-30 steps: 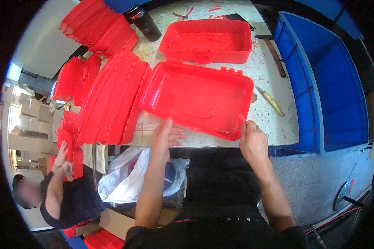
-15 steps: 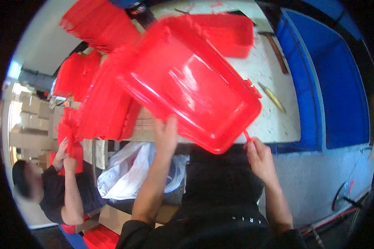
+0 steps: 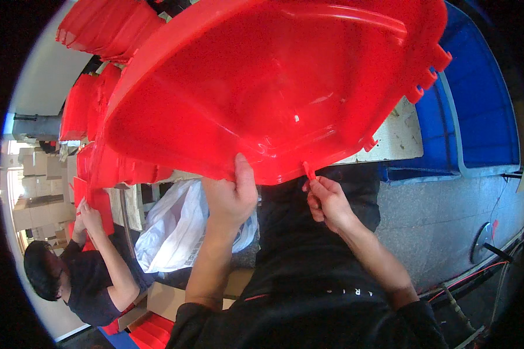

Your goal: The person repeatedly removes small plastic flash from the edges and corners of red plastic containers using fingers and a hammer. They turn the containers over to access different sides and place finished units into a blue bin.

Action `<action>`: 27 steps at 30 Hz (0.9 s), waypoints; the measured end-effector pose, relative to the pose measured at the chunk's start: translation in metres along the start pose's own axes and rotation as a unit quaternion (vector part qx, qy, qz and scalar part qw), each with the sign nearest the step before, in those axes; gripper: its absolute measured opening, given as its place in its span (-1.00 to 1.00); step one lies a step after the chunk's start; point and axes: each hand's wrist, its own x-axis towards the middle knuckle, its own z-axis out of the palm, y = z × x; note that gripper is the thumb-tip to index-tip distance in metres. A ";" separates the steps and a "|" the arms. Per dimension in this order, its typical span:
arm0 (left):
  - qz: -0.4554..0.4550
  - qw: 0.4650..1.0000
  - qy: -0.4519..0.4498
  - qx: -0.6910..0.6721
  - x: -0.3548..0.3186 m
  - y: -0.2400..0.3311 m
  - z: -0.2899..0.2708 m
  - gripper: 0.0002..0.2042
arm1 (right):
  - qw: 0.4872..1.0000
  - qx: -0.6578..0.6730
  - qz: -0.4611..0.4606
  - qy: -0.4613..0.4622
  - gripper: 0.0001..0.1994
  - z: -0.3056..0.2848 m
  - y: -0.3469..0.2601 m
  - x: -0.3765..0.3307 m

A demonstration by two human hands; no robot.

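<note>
A large glossy red plastic tub [image 3: 262,87] fills the upper middle, tilted up over the workbench, its hollow facing me. Small hook-like tabs stick out along its right edge. My left hand [image 3: 232,192] grips the near rim, thumb on the inner side and fingers hidden behind. Just right of it, my right hand [image 3: 329,203] is closed on a thin red strip [image 3: 309,169], whose upper end meets the tub's near rim. Whether the strip is part of the tub or a separate piece, I cannot tell.
Stacked red plastic parts [image 3: 108,26] stand at the left. Blue bins [image 3: 483,99] are at the right, beside the pale workbench [image 3: 404,134]. A white plastic bag [image 3: 174,224] hangs below the bench. Another person [image 3: 96,285] at the left handles a red piece.
The tub has come nearer and been tipped up, covering more of the bench. My right hand has moved left along the rim, closer to my left hand.
</note>
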 end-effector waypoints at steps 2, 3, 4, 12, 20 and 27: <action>0.007 0.999 -0.017 0.026 -0.001 -0.002 -0.006 -0.85 | 1.000 -0.012 -0.014 0.007 -0.79 0.002 0.004 0.002; 0.010 0.999 -0.019 0.031 -0.003 -0.004 -0.009 -0.85 | 0.999 -0.026 -0.022 0.010 -0.79 0.004 0.006 0.003; -0.024 0.999 -0.038 0.007 -0.004 -0.008 -0.011 -0.83 | 0.999 -0.037 -0.016 0.011 -0.78 0.004 0.009 0.003; -0.501 0.844 -0.036 -0.185 -0.092 -0.011 0.012 -0.74 | 0.982 -0.145 -0.106 0.048 -0.76 -0.001 0.028 0.013; -0.545 0.717 -0.110 -0.420 -0.122 -0.053 0.099 -0.56 | 0.902 -0.347 -0.239 0.097 -0.75 -0.007 0.047 0.030; -0.625 0.645 -0.046 -0.437 -0.103 -0.039 0.088 -0.56 | 0.679 -0.696 -0.219 0.074 -0.76 -0.021 -0.050 -0.059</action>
